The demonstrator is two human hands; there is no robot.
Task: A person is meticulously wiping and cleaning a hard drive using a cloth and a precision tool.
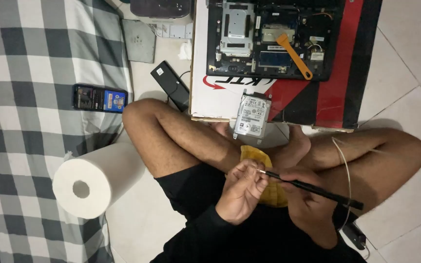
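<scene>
I sit cross-legged on the floor. My right hand (304, 195) grips a thin black screwdriver (317, 191) that points left. My left hand (242, 187) pinches the screwdriver's metal tip with its fingertips. A yellow cloth (264, 160) lies in my lap beneath both hands. Just beyond my shins a silver hard drive (252, 117) rests half on the edge of a cardboard box (210, 92). On the box sits an opened laptop (274, 39) with its insides showing and an orange pry tool (294, 55) lying across it.
A roll of white paper towel (93, 181) lies by my left knee. A smartphone (99, 99) rests on a grey checked blanket (30, 97) at the left. A black power adapter (170, 84) sits by the box. A thin white cable (345, 170) loops over my right leg.
</scene>
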